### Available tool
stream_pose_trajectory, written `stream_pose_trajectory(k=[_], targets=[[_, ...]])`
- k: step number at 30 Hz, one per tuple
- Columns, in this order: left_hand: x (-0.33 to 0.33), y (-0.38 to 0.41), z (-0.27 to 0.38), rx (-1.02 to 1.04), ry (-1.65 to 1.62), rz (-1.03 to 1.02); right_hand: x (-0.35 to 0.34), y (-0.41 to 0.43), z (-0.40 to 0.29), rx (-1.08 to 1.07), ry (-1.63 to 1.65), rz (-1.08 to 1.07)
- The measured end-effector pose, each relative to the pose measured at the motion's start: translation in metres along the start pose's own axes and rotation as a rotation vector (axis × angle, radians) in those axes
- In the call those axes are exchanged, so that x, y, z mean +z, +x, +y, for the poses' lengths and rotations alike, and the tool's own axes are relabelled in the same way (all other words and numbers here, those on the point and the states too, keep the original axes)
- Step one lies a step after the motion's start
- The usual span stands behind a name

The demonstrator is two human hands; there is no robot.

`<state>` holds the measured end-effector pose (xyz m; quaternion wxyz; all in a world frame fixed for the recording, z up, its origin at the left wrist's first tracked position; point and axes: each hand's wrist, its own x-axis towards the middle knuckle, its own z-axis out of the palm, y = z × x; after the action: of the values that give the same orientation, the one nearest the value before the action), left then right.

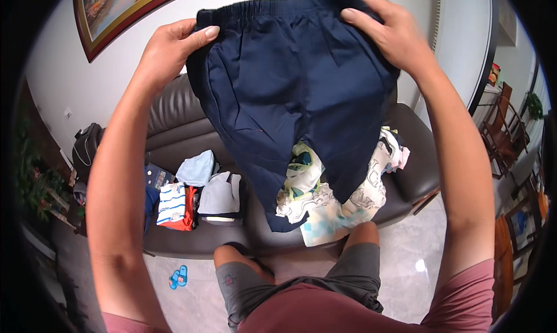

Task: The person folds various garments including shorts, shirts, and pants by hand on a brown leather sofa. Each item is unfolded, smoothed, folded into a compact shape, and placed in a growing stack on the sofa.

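Navy trousers with an elastic waistband (300,80) hang spread out in front of me, held up by the waist. My left hand (172,48) pinches the left end of the waistband, thumb on the near side. At the other end my right hand (387,32) grips the band the same way. Both legs dangle over a brown leather sofa (174,128). Behind and below them lies a loose heap of patterned white cloth (365,193), partly hidden by the trousers. Left of it, folded clothes sit in stacks: a grey garment (219,196), a light blue one (196,167) and a striped one (171,204).
A pair of blue slippers (179,277) lies on the tiled floor left of my legs. A dark backpack (85,148) stands by the sofa's left end. A framed painting (115,11) hangs on the wall behind. Wooden chairs (500,128) are at the far right.
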<state>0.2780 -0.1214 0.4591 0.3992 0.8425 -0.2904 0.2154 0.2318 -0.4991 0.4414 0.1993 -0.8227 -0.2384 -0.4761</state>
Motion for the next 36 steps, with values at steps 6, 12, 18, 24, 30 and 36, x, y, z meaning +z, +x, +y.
stream_pose_trajectory(k=[6,12,18,24,30,36], targets=[[0.095,-0.095,-0.081,0.224,0.555,-0.308,0.046,-0.112,-0.021,-0.124,-0.206,-0.661],[0.098,-0.087,-0.072,0.212,0.270,0.249,0.007,-0.127,-0.039,0.411,0.602,-0.327],[0.088,-0.053,-0.060,-0.086,-1.128,-0.189,0.026,-0.132,-0.133,-0.381,0.779,-0.413],[0.129,-0.070,-0.007,-0.061,-0.732,-0.387,0.102,-0.109,-0.057,0.344,1.010,-0.344],[0.117,-0.102,0.009,-0.362,-1.019,-0.095,0.084,-0.105,-0.077,0.529,1.064,-0.179],[0.131,-0.133,-0.040,0.000,0.221,-0.142,0.072,-0.093,-0.060,0.297,0.953,-0.084]])
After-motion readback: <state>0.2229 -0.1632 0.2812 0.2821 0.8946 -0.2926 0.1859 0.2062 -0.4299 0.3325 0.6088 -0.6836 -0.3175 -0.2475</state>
